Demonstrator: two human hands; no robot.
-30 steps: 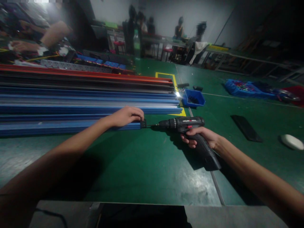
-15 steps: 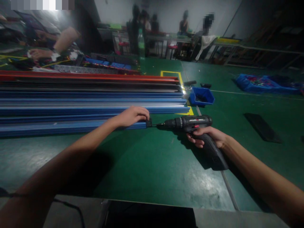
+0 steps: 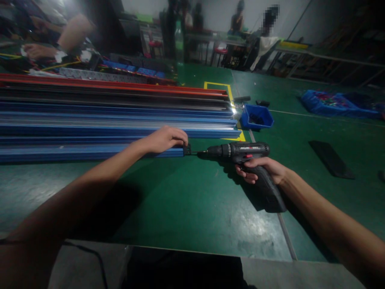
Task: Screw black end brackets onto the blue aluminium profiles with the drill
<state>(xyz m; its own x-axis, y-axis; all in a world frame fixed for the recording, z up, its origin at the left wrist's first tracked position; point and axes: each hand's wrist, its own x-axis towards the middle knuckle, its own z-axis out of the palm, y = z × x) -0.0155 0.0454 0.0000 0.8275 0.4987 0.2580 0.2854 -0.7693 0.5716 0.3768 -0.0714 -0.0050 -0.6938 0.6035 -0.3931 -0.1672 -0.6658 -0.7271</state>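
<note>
My right hand (image 3: 261,170) is wrapped round the grip of a black cordless drill (image 3: 240,150), which lies on its side over the table and points left. Its long bit (image 3: 197,152) reaches to a small black end cap (image 3: 187,149) at the right end of a blue rail (image 3: 144,151). Bent over that rail end, my left hand (image 3: 168,138) grips it with the fingertips at the cap. The underside of the left hand's fingers is hidden.
Behind the held rail lie more blue, black and red rails (image 3: 120,86). A blue bin (image 3: 258,120) with dark parts stands past their ends. On the right are a flat black piece (image 3: 331,159) and a blue bag (image 3: 319,104) of small parts. A co-worker's hand (image 3: 39,51) is at the upper left.
The whole view has shifted, so things sit slightly higher in it. Both hands, the drill and the rail keep nearly the same places relative to one another.
</note>
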